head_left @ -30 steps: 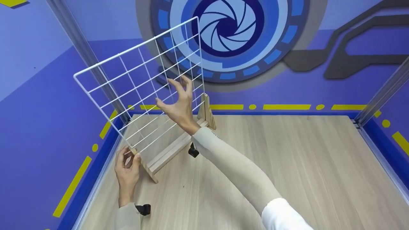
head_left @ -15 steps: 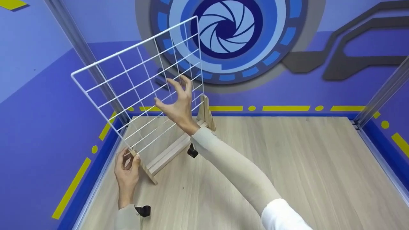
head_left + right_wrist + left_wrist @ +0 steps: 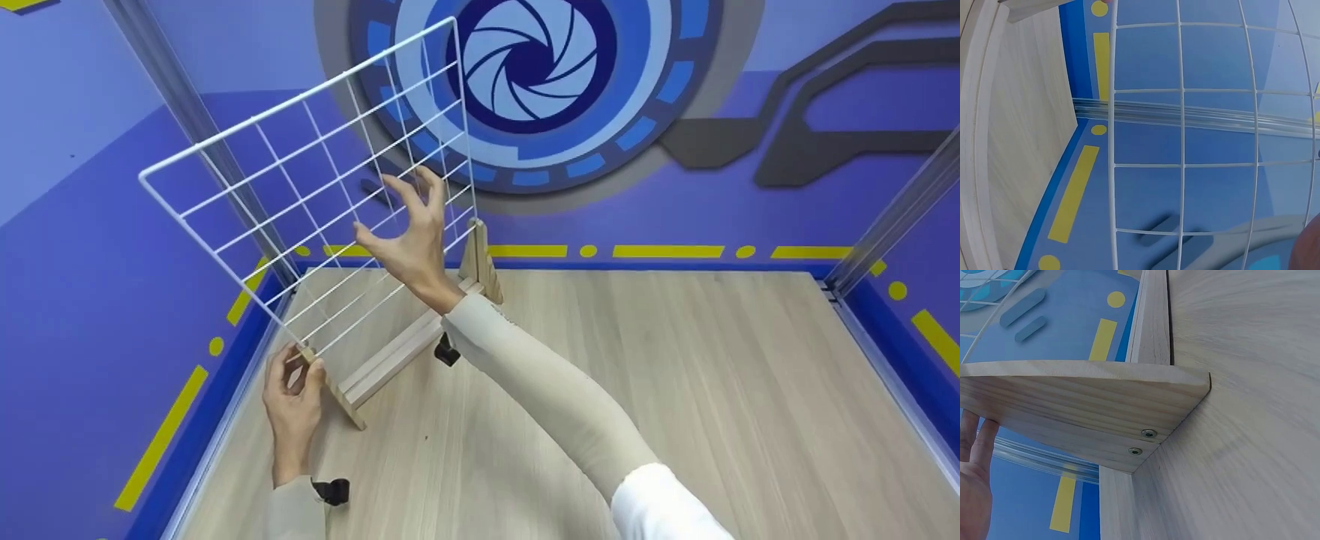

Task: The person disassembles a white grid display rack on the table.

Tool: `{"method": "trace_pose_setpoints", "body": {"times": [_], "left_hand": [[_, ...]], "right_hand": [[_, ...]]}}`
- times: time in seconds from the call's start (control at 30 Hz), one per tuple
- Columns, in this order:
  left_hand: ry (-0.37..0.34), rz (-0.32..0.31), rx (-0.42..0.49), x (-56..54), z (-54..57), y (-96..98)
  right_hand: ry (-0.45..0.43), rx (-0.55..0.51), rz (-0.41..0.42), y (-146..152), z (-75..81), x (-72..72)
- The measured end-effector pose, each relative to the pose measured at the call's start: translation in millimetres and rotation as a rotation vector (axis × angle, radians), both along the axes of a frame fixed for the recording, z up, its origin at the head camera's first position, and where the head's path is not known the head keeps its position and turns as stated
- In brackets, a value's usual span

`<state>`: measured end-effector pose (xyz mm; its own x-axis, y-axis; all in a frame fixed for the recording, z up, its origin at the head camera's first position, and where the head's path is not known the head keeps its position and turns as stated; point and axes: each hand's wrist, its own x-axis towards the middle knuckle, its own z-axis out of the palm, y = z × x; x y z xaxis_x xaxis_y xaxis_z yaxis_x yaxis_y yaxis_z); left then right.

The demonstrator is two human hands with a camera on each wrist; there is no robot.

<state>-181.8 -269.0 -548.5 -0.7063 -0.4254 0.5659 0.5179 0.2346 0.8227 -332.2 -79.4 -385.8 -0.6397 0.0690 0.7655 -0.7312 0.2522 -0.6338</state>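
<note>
A white wire grid panel [image 3: 322, 187] stands tilted to the left in a wooden stand, whose long crossbar [image 3: 405, 360] lies low between two end pieces. My left hand [image 3: 292, 405] pinches the upper tip of the near end piece [image 3: 341, 401], right where the grid's lower corner meets it. In the left wrist view, fingers [image 3: 982, 444] lie against that wooden piece [image 3: 1084, 399], which has two bolts. Midway along the panel, my right hand [image 3: 412, 247] has its thumb and fingers spread against the wires. The far end piece [image 3: 480, 259] holds the grid's other lower corner.
A wood-grain tabletop [image 3: 637, 405] lies under the stand. Blue printed walls [image 3: 67, 337] with yellow marks rise behind and to the left, close to the panel. Metal corner posts [image 3: 187, 112] stand at the back.
The grid's upper edge has swung to the left, and its tilt has grown. The right hand has shifted slightly left with it. The left hand keeps its hold on the near end piece.
</note>
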Motion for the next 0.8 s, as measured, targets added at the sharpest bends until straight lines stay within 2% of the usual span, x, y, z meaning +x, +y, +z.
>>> {"method": "trace_pose_setpoints", "body": {"times": [0.13, 0.2, 0.5, 0.8], "left_hand": [[-0.013, 0.015, 0.002, -8.1, -13.9, -6.7], [-0.020, 0.017, 0.002, -9.8, -17.2, -8.6], [-0.022, -0.003, -0.007, -7.9, -17.4, -9.3], [-0.029, -0.008, -0.003, -7.5, -17.2, -10.2]], "right_hand": [[0.012, 0.004, 0.005, 0, 2.3, 0.6], [0.020, 0.005, 0.006, 1, 3.2, 0.7], [0.044, 0.020, -0.029, 4, 6.2, 1.9], [0.014, -0.008, -0.042, 9, 3.9, 2.1]]}}
